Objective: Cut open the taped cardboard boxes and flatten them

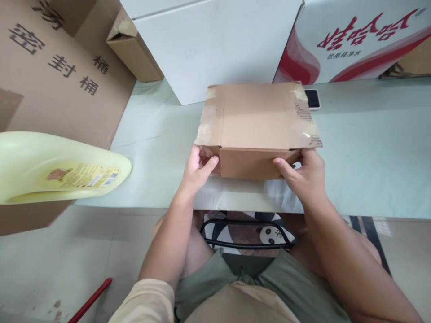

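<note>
A small brown cardboard box (256, 116) is in front of me at the near side of the table, its flat top facing up. Torn paper and old tape mark its left and right edges. My left hand (200, 166) grips the near left corner, thumb on the front face and fingers curled at the side. At the near right corner my right hand (301, 172) holds on in the same way, thumb against the front. Some fingertips are hidden behind the cardboard. Just past the box's far right corner lies a phone (313, 99) with a dark screen.
Along the back stand a white box (218, 49), a red-and-white carton (357, 45) and a smaller brown box (134, 47). A large brown carton (67, 94) and a yellow bottle-shaped container (63, 168) occupy the left. The pale green tablecloth (370, 157) ends near my lap.
</note>
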`<act>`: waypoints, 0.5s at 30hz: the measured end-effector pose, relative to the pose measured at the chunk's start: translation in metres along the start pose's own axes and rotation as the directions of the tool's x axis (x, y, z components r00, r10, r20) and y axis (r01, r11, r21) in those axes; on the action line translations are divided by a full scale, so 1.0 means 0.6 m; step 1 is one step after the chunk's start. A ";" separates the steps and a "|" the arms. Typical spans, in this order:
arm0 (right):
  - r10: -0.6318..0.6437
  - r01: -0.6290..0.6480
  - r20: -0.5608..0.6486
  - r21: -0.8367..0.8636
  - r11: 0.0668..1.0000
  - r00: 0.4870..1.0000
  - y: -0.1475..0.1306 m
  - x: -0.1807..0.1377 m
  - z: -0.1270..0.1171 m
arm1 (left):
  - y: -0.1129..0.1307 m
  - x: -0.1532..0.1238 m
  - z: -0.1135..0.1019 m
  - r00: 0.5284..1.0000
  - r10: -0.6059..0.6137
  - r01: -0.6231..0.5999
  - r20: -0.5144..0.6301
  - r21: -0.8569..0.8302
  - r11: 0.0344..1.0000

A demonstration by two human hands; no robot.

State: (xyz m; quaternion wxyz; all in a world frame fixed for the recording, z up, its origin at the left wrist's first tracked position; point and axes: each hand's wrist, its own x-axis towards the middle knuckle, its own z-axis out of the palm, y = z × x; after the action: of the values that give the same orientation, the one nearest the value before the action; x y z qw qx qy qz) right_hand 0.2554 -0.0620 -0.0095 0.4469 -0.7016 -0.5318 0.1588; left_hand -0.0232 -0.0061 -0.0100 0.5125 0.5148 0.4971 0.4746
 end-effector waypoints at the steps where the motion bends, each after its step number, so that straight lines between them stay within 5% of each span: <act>1: 0.020 -0.020 -0.051 0.010 1.000 0.999 0.000 -0.001 0.000 | -0.001 0.002 -0.001 1.000 0.009 -0.009 -0.020 -0.006 1.000; 9: 0.125 -0.099 -0.071 0.296 0.950 0.990 0.000 -0.004 -0.005 | 0.014 0.002 -0.010 0.996 -0.074 0.058 -0.052 -0.262 0.963; 12: 0.175 -0.136 -0.061 0.404 0.905 0.983 0.012 -0.005 0.003 | 0.019 0.001 -0.009 0.996 -0.088 0.085 -0.003 -0.226 0.970; 15: 0.186 -0.152 -0.017 0.506 0.849 0.982 0.026 -0.003 0.012 | 0.012 0.011 -0.013 0.997 -0.013 0.009 -0.071 -0.059 0.998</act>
State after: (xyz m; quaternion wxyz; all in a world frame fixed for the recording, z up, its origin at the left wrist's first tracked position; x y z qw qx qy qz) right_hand 0.2589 -0.0606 -0.0262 0.6156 -0.6099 -0.3934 0.3072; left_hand -0.0305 0.0013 -0.0030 0.5121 0.4794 0.5036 0.5042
